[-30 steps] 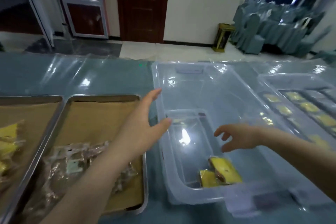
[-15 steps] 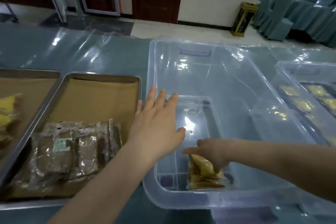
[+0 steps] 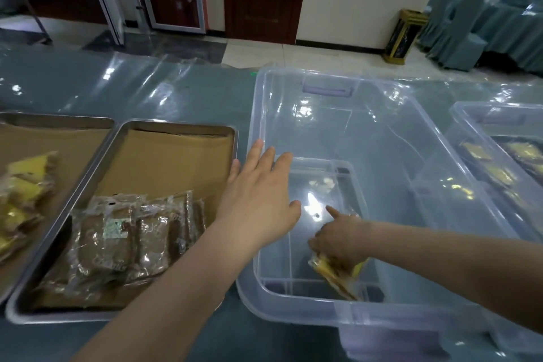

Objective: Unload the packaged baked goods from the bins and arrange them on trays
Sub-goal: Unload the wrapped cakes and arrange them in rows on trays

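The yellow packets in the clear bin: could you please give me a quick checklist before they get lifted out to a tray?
1. Right hand closed on the yellow packets: ok.
2. All packets gathered in that grip: cannot tell.
3. Left hand open, over the clear bin edge: ok.
4. Free space on the near tray behind the brown packets: ok.
5. Bin otherwise emptied: ok.

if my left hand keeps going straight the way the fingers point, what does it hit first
Probably the left wall of the clear bin: your left hand lies open over that rim, fingers pointing away from you along it. Depth is unclear.
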`<state>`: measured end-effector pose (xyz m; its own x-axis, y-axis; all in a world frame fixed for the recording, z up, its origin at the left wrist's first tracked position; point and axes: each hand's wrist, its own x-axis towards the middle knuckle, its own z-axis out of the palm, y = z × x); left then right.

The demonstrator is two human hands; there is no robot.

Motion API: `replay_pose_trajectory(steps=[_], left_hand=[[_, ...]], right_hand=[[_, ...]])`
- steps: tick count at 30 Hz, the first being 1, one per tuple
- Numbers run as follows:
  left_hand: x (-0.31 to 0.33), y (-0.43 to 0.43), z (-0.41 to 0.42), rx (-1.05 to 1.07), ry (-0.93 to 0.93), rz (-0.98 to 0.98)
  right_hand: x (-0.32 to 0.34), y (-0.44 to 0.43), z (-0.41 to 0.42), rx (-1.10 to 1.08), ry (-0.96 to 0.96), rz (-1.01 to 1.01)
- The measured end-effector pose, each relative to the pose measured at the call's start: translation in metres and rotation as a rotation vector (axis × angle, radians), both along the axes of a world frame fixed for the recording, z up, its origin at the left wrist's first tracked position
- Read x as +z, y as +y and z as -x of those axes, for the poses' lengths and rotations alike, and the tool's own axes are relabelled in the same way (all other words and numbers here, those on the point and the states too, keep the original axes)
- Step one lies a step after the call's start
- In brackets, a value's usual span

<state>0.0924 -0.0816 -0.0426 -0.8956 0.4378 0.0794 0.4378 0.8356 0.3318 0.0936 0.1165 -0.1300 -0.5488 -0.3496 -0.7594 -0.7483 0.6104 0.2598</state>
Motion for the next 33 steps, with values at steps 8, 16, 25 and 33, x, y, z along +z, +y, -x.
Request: replay_pose_trajectory(steps=[8, 16, 25, 33], left_hand=[[0.002, 0.0, 0.001, 0.002, -0.046, -0.125], [0.013, -0.018, -0.022, -0.055, -0.321, -0.753], [0.043, -0.134, -0.009, -0.036, -0.134, -1.035], [0.021, -0.344, 0.017, 0.292, -0.124, -1.223]], right_hand=[[0.092, 0.006, 0.018, -0.096, 0.507, 0.314], [0.163, -0.007, -0.014, -0.655, 0.632, 0.804], [0.206, -0.15, -0.004, -0.587, 0.88, 1.136], [0.161, -0.382, 0.045, -0.516, 0.59, 1.275]])
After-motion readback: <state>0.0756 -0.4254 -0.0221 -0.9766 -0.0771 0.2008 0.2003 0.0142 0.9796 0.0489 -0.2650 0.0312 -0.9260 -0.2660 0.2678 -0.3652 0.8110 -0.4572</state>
